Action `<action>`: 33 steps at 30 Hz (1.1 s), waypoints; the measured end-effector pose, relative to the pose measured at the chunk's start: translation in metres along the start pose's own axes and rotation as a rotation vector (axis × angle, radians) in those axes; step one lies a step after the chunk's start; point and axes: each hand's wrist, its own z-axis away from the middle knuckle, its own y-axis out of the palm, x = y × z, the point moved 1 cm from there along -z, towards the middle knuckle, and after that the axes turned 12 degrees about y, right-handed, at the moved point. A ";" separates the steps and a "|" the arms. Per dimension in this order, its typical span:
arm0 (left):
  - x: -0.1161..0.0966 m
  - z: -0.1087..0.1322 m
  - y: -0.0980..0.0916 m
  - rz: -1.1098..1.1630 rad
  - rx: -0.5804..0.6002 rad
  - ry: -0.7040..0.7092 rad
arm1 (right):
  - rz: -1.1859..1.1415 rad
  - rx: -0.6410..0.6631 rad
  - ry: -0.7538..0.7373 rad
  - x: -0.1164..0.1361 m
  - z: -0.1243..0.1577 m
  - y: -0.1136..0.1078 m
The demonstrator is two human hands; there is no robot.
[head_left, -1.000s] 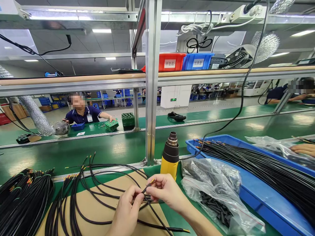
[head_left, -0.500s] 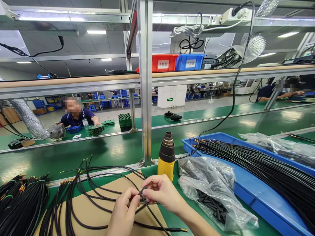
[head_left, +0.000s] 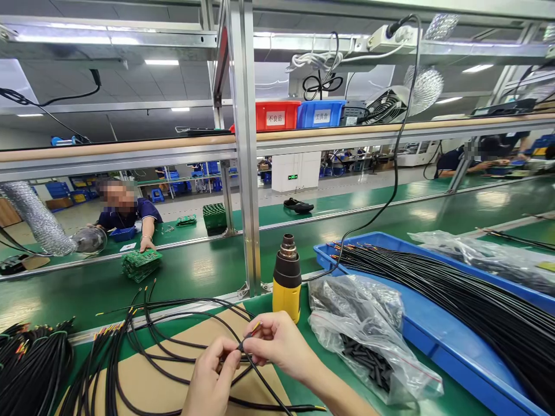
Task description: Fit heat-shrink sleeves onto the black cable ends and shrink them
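Note:
Both my hands meet low in the middle of the view over a brown cardboard sheet (head_left: 169, 370). My left hand (head_left: 212, 378) is closed in a pinch on a thin black cable (head_left: 264, 384). My right hand (head_left: 277, 345) pinches the same cable's tip, where a short black sleeve and coloured wire ends (head_left: 252, 330) stick up between the fingers. The cable runs down and right past my wrist. Just behind my right hand stands a yellow and black heat gun (head_left: 286, 277), nozzle upward.
Loose black cables (head_left: 143, 329) loop over the cardboard; a bundle (head_left: 30, 364) lies far left. A clear bag of black sleeve pieces (head_left: 368, 341) lies right, beside a blue tray (head_left: 437, 341) of long cables. An aluminium post (head_left: 245, 150) rises ahead. A person across the belt touches green boards (head_left: 141, 264).
The view has drifted, so everything sits further left. My hands keep their pinch on the cable. The person opposite has moved the stack of green boards nearer along the belt.

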 end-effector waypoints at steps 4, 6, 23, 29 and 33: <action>0.001 -0.001 0.000 0.007 -0.007 0.003 | 0.022 -0.007 -0.004 -0.002 -0.001 -0.001; 0.000 -0.001 0.000 0.010 -0.025 0.004 | 0.029 -0.008 -0.005 -0.002 -0.001 -0.001; 0.001 -0.001 0.000 0.002 -0.030 -0.011 | -0.003 0.023 -0.025 0.004 0.002 -0.005; 0.001 -0.002 -0.002 0.044 -0.079 0.003 | -0.083 0.038 -0.089 0.003 -0.001 -0.003; -0.002 -0.003 -0.004 0.067 -0.071 0.033 | -0.100 0.055 -0.101 0.003 0.000 -0.002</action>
